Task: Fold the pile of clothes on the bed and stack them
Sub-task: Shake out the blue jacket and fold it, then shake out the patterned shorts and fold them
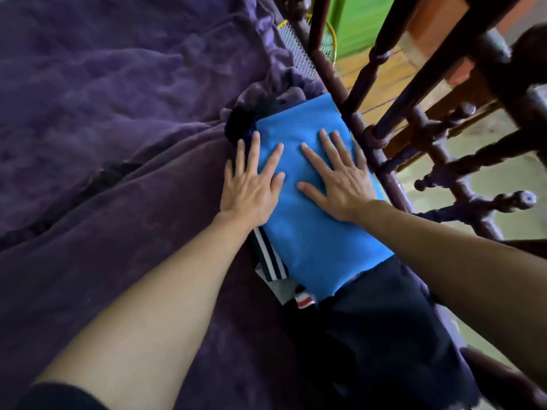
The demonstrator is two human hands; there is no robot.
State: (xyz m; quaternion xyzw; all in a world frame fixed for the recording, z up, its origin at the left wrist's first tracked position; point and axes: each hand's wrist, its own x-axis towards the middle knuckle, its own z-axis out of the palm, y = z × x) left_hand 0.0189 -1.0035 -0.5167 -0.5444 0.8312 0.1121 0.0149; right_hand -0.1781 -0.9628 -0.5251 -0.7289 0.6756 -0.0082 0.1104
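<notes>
A folded bright blue garment lies on top of a stack of folded clothes at the bed's right edge. My left hand lies flat with spread fingers on its left side, partly over the stack's edge. My right hand presses flat on its right side. Under the blue piece a navy garment with white stripes and a white piece with a red band peek out. A dark navy garment lies below, nearer me. Black fabric shows at the stack's far end.
A rumpled purple bedcover spreads over the whole bed to the left. A dark wooden bed rail with turned spindles runs right beside the stack. Beyond it are the floor and a green cabinet.
</notes>
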